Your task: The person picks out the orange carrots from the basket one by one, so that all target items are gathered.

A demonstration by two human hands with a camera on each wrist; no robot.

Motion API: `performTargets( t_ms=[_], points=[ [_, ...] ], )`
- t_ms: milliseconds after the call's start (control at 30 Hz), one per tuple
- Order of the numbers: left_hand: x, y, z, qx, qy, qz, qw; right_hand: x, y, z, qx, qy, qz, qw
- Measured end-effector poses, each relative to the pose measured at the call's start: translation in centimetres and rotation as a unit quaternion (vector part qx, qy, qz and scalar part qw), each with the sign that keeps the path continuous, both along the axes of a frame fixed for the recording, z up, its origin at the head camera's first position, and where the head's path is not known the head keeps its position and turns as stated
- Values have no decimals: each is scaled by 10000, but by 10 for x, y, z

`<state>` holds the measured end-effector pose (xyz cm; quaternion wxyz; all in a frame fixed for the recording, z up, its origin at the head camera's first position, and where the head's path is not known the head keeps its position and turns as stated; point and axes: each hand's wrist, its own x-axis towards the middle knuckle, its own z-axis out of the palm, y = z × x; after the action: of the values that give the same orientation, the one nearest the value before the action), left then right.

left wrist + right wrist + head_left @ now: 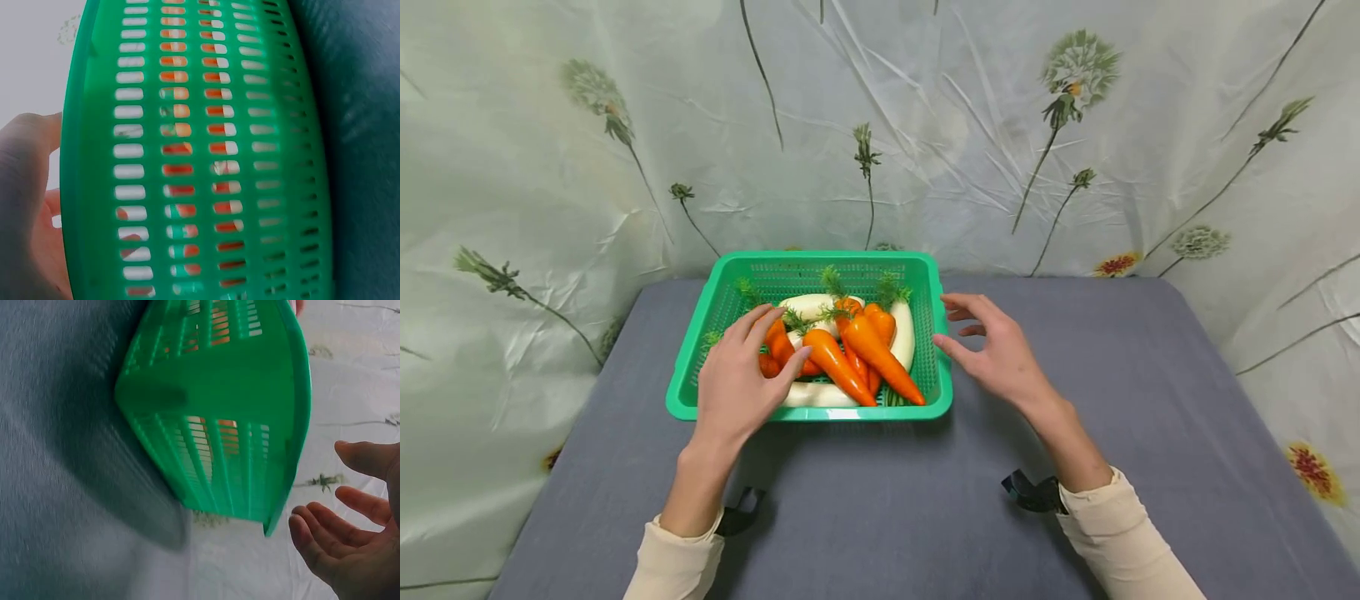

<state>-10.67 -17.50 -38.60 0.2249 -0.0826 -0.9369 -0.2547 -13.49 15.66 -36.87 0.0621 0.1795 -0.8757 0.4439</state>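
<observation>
A green plastic basket (808, 258) with slotted walls stands on the table, filled with orange carrots (872, 350) and white radishes (820, 395) with feathery green tops. My left hand (737, 367) hovers over the basket's left front part, thumb and fingers spread apart above the carrots and holding nothing. Just outside the right rim, my right hand (1000, 354) is held with its fingertips close to the basket and thumb apart from the fingers. In the right wrist view, a gap shows between the right hand (350, 531) and the basket wall (212, 387).
The basket rests on a grey cloth-covered table (880, 500), towards its back edge. Behind it hangs a pale curtain (925, 125) printed with dandelions. A dark wrist camera strap (1033, 492) sits at the right cuff, and another strap (741, 510) at the left.
</observation>
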Motion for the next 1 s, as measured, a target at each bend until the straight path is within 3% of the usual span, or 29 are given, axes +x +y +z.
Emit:
performTargets(
  t_ms=[333,667,1000],
  points=[
    [6,-25,-3,407,350,8,9986,-3,-19,-3,-498,-226,486,9973],
    [16,-48,3,797,-422,224,9957,-5,-35,-3,-806,-800,845,9899],
    [16,-65,-2,874,-535,116,9947,-9,-43,4,-373,-946,1064,9891]
  ],
)
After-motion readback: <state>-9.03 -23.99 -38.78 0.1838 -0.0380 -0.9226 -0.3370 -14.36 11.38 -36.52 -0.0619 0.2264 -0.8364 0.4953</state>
